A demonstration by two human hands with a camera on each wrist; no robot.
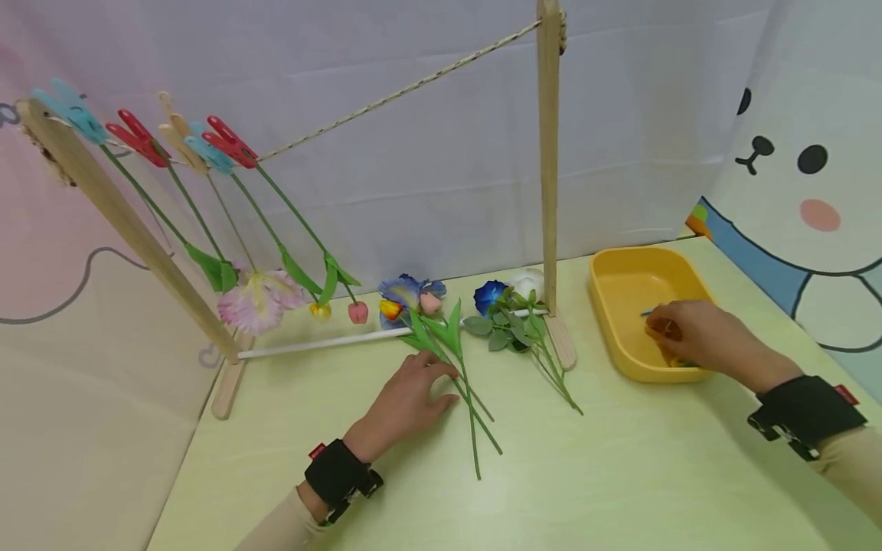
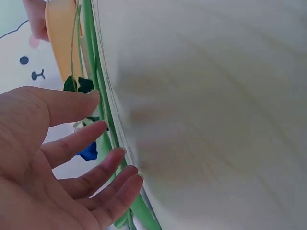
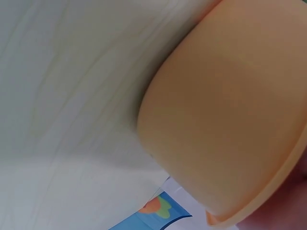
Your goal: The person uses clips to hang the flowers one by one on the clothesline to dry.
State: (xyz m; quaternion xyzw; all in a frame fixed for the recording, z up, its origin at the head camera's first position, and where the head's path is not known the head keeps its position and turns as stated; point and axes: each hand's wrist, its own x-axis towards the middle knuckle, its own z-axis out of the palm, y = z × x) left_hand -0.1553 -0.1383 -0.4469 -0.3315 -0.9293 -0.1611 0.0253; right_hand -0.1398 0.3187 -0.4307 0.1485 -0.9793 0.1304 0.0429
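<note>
Left hand (image 1: pixel 410 394): fingers loosely spread beside thin-stemmed, broad-leaved artificial tulips (image 1: pixel 452 335). Right hand (image 1: pixel 699 337): inside smooth, round-cornered yellow plastic tub (image 1: pixel 651 373); cannot tell whether pinching.

Tabletop (image 1: pixel 565 490) before the stems (image 1: pixel 473 428) is free, a wooden frame (image 1: pixel 549 153) blocking behind

The head view faces forward and down; both wrist views, close in, share its yellow tray (image 1: pixel 648 373).

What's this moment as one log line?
left hand: at tulip stems | right hand: inside yellow tray | rope: flowers hanging from clothespins
</note>
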